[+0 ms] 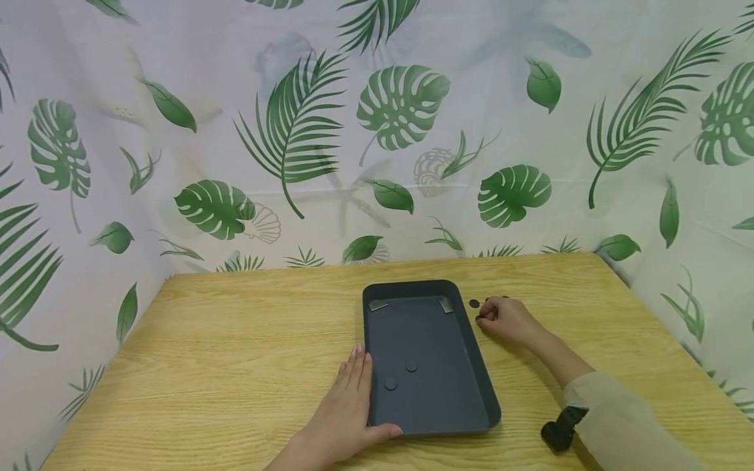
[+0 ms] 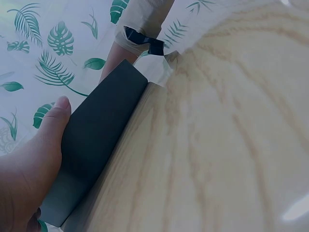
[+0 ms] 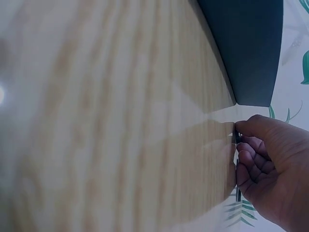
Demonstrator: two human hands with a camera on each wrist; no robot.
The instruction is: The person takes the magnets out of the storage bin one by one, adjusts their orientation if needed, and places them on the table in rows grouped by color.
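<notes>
A dark grey rectangular tray point(image 1: 432, 418) sits on the wooden table, its long side running away from me. My left hand point(image 1: 344, 412) lies along its left wall with fingers straight, the thumb at the near edge. Inside the tray are two small dark discs, one disc point(image 1: 391, 384) nearer than the other disc point(image 1: 412, 368). Beyond the tray's right wall, my right hand point(image 1: 509, 319) pinches a small black disc point(image 1: 480, 318) at table level with curled fingers. Another black disc point(image 1: 474, 303) lies just beside it; more dark bits show behind the hand, partly hidden.
Two small shiny metallic pieces are in the tray's far corners, a left piece point(image 1: 378, 305) and a right piece point(image 1: 446, 305). A leaf-print cloth point(image 1: 406, 196) surrounds the wooden table point(image 1: 235, 366) at the back and sides. A black strapped device point(image 1: 559, 432) is on the right forearm.
</notes>
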